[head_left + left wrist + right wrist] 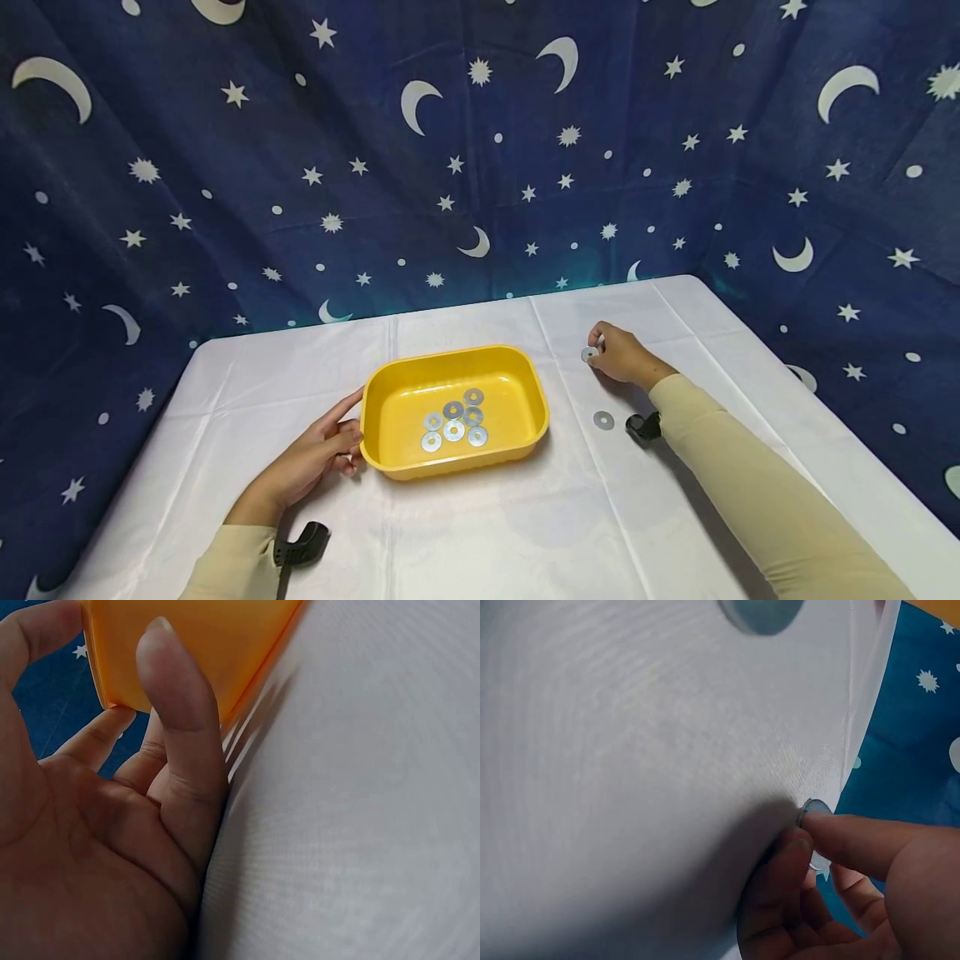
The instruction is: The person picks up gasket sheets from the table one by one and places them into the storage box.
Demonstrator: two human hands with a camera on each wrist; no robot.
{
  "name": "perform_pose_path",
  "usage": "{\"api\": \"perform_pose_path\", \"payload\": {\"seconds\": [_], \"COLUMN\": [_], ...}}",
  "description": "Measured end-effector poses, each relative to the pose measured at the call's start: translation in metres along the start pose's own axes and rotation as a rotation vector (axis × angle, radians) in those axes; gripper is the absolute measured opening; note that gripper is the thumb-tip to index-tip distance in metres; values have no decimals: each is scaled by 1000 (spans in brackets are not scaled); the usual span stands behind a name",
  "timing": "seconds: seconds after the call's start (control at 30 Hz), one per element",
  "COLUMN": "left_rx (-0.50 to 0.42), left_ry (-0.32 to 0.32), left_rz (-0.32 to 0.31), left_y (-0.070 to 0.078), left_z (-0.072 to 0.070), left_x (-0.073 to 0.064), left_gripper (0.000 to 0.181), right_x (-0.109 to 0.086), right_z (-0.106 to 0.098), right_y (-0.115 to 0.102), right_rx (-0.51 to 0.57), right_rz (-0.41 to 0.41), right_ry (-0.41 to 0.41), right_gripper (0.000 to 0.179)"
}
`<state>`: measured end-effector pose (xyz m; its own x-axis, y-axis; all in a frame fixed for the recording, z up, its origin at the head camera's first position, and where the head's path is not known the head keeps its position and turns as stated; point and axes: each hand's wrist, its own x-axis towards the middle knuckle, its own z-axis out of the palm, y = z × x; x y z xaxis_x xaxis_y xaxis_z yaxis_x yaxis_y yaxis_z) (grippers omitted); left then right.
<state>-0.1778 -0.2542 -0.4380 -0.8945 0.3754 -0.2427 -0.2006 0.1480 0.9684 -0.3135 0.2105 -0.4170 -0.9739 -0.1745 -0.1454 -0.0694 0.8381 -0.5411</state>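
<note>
A yellow plastic tray [457, 468] stands on the white cloth, and several flat metal washers [453, 431] lie on its floor. At the tray's left end my left hand [318, 458] touches the wall with loosely extended fingers; the left wrist view shows fingertips at the yellow corner [120, 694]. Right of the tray, my right hand [624, 356] pinches a washer [589, 355] between thumb and finger. In the right wrist view that washer [821, 861] stands on edge close to the cloth, partly covered by the fingers. Another washer [603, 420] lies flat nearer me.
The white tablecloth [487, 542] covers the table and carries fold creases. A dark blue curtain [525, 167] with moons and stars rises behind the table and at its sides. Small black cameras [303, 546] sit at both wrists.
</note>
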Motion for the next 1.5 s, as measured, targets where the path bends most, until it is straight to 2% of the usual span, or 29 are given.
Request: {"api": "perform_pose_path", "payload": {"seconds": [0.23,0.43,0.67,1.0,1.3,1.5], "left_rx": [2,-10,-8,-15,1,11], "left_ry": [-1,-1,2,6,26,17], "left_rz": [10,7,-3,-8,-20,-11], "left_y": [0,0,0,0,1,-2], "left_z": [-1,0,0,0,0,0], "left_x": [0,0,0,1,0,2], "left_gripper": [65,65,65,66,66,65], "right_x": [0,-3,-10,-24,-31,-36], "right_z": [1,4,7,8,10,13], "right_y": [-1,-8,-24,-49,-72,-85], "right_rx": [51,103,217,286,386,393], "right_rz": [4,-40,-81,-198,-262,-298], "right_ry": [2,11,40,97,89,77], "right_gripper": [16,14,14,15,15,14]}}
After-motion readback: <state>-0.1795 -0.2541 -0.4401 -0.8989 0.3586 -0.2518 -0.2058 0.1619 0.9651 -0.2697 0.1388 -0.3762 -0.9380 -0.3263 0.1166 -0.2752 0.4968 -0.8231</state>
